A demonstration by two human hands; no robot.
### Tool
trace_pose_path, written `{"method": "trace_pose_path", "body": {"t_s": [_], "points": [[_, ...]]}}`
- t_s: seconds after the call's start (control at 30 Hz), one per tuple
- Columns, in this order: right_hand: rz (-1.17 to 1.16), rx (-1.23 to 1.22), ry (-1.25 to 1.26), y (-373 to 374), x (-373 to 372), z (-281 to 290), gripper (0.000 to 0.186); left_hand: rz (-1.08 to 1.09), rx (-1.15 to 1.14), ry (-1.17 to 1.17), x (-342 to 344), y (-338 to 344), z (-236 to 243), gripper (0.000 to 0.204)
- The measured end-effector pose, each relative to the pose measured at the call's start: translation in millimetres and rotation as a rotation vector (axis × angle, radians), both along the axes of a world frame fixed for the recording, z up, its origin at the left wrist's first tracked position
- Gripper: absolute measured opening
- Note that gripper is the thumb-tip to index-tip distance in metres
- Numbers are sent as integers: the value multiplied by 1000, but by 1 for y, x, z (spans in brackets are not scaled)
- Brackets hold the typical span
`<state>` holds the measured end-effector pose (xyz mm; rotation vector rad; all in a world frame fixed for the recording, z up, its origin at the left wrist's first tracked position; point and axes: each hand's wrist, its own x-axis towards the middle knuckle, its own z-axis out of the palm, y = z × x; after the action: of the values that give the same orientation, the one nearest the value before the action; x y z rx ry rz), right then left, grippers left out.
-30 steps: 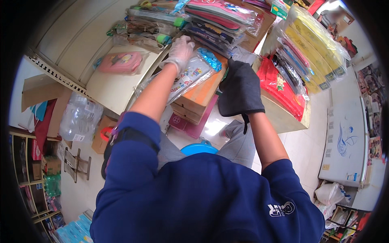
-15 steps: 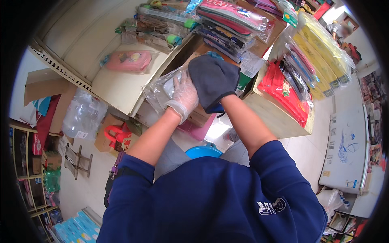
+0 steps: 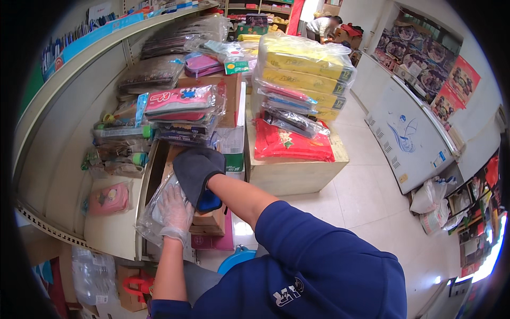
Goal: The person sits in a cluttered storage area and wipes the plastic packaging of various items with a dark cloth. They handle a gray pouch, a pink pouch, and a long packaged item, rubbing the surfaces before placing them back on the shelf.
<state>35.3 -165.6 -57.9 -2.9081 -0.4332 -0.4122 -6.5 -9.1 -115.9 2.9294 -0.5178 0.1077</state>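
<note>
My left hand (image 3: 177,210), in a thin clear glove, lies with its fingers stretched out on a clear plastic package (image 3: 151,219). The package rests at the front edge of the shelf unit. A dark grey cloth mitt (image 3: 197,169) with some blue at its cuff covers my right hand, so those fingers are hidden. This mitt is right beside my left fingertips, over brown cardboard boxes (image 3: 208,223). Just beyond it stands a stack of bagged pencil cases (image 3: 180,101), with a pink one on top.
A pink pouch (image 3: 110,198) lies on the cream shelf at left. To the right, a cream stand (image 3: 287,178) bears a red package (image 3: 289,143) and bagged yellow packs (image 3: 303,69). A blue basin (image 3: 236,259) is below me. A person (image 3: 321,26) bends over far back.
My view has swung up and to the right, showing more of the room. The gloved left hand and the mitt stay close together beside the plastic package.
</note>
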Motion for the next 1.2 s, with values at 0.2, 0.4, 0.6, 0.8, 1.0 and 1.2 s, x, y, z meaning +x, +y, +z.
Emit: {"method": "trace_pose_path", "body": {"t_s": [0.2,0.4,0.6,0.8,1.0,1.2], "points": [[-46,72,-61,-21,5,-7,24,13,-21,-33,0,8,0,68],[265,124,-277,-85,26,-85,13,-64,-50,-137,3,5,13,54],[214,176,-182,-78,-56,-39,30,-203,-160,177,61,63,12,40],[287,456,-131,-80,-89,4,49,47,-175,321,78,66,40,81],[300,388,-147,-65,-87,16,39,116,-229,597,74,60,47,56],[241,279,-215,-61,-31,-14,34,187,-926,766,51,74,-5,48]]}}
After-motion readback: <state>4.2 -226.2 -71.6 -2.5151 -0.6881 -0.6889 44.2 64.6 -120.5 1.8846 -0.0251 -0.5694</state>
